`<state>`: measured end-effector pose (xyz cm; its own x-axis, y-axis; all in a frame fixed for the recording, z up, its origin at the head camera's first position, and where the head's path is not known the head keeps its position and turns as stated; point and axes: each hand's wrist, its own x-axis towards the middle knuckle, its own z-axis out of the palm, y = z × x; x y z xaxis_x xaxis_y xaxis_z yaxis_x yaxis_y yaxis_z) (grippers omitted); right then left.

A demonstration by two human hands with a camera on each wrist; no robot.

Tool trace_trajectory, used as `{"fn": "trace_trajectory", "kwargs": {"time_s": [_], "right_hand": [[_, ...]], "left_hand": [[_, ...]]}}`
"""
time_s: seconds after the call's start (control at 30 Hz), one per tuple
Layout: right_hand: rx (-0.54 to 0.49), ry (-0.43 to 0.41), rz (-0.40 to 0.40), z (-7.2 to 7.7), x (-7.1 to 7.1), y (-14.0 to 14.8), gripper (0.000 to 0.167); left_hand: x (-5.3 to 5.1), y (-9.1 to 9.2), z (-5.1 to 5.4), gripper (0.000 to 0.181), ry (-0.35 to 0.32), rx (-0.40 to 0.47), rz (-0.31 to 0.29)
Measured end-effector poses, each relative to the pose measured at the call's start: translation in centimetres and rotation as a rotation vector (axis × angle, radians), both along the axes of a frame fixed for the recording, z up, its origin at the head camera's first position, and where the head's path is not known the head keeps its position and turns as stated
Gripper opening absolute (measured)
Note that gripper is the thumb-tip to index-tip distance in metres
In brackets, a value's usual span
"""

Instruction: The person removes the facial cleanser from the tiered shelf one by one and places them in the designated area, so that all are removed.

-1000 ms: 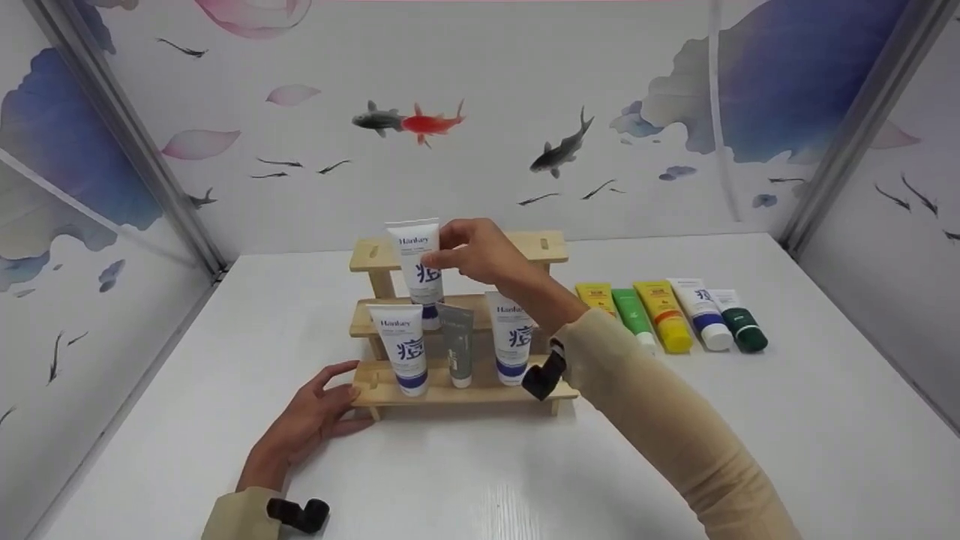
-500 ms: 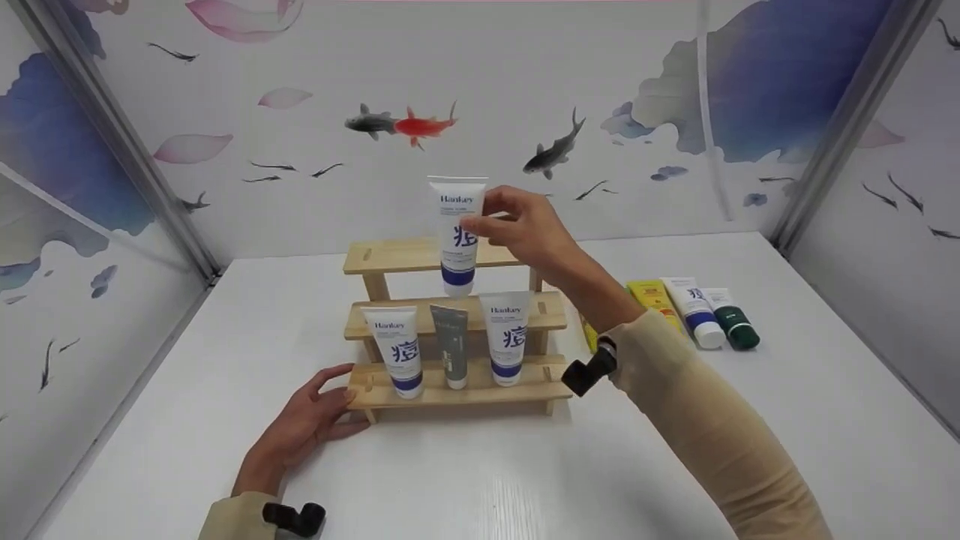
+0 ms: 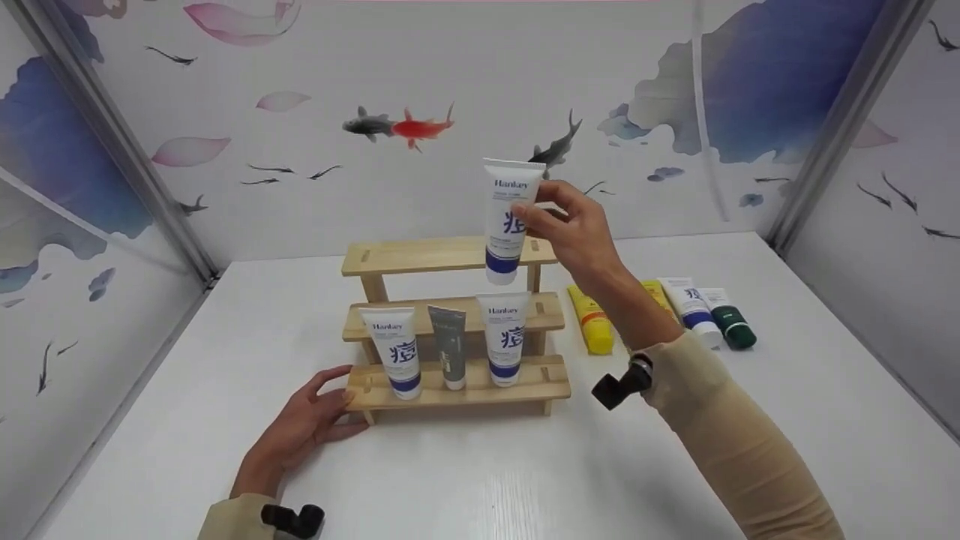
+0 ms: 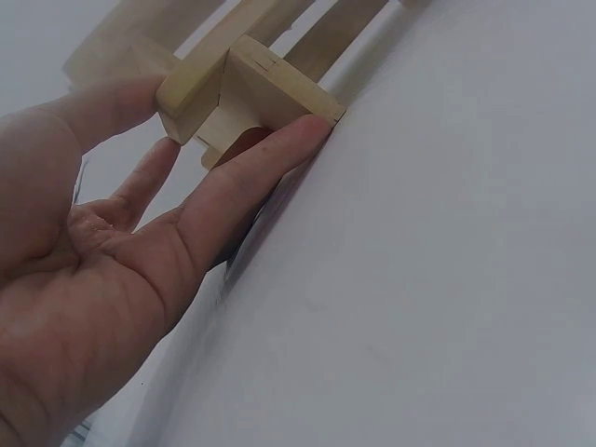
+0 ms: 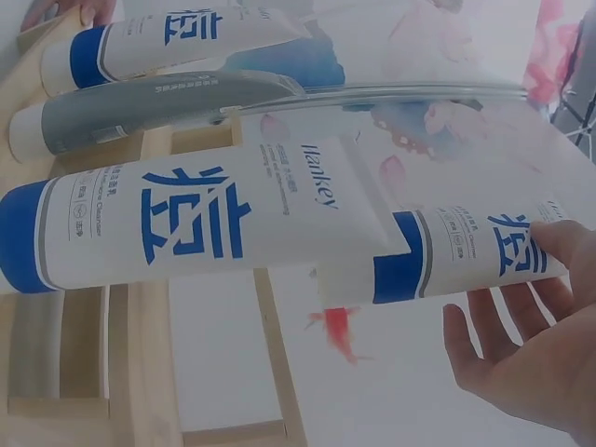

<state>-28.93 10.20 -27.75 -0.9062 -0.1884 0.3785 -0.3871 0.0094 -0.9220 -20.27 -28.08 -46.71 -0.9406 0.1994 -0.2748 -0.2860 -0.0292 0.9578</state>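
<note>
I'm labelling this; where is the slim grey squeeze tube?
In the head view, left of centre, the slim grey tube stands on the lowest step of the pale wooden rack, between two white-and-blue tubes.

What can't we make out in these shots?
Head: lower part of the yellow tube, behind the right forearm.
Head: part of the held tube's blue character, under the right fingers; its small print, too small.
Left wrist: rest of the rack, cut off by top edge.
</note>
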Motion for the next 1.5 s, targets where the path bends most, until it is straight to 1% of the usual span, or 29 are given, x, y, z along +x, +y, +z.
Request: {"fn": "trace_trajectory", "kwargs": {"time_s": [0.1, 0.27, 0.43, 0.5, 0.63, 0.8, 0.9, 1.07, 1.17, 1.3, 1.5], "right_hand": [[-0.021, -0.015, -0.034, -0.2, 0.0, 1.1, 0.044], [-0.03, -0.012, -0.085, -0.8, 0.3, 2.8, 0.047], [-0.01, -0.005, -0.129, -1.3, 0.9, 4.0, 0.046], [0.006, -0.011, -0.146, -1.6, 1.3, 4.5, 0.046], [0.041, -0.03, -0.176, -2.4, 1.9, 5.5, 0.049], [0.053, -0.053, -0.177, -3.7, 2.6, 6.8, 0.051], [0.072, -0.084, -0.186, -4.6, 2.9, 7.6, 0.052], [0.173, -0.147, -0.217, -6.0, 3.0, 8.8, 0.053], [0.218, -0.202, -0.225, -6.9, 3.1, 9.4, 0.055], [0.233, -0.29, -0.209, -8.2, 3.3, 10.3, 0.06], [0.255, -0.412, -0.156, -10.5, 3.4, 11.8, 0.069]], "left_hand": [[-0.1, 0.0, 0.0, 0.07, -0.005, -0.004, 0.003], [-0.2, -0.1, -0.1, 0.07, -0.003, -0.008, 0.001], [-0.1, -0.1, -0.2, 0.07, 0.013, -0.013, -0.008], [-0.1, 0.0, -0.2, 0.069, 0.01, -0.019, -0.001], [-0.1, 0.0, -0.1, 0.069, -0.004, -0.029, 0.011], [0.0, 0.1, 0.0, 0.069, -0.011, -0.034, 0.009], [0.1, 0.0, 0.0, 0.069, -0.007, -0.029, 0.003], [0.1, 0.0, 0.0, 0.07, -0.008, -0.022, 0.011], [0.1, 0.0, 0.0, 0.07, -0.009, -0.029, 0.01], [0.1, 0.0, -0.1, 0.07, -0.008, -0.024, 0.003], [0.1, 0.0, -0.1, 0.071, -0.008, -0.005, 0.006]]}}
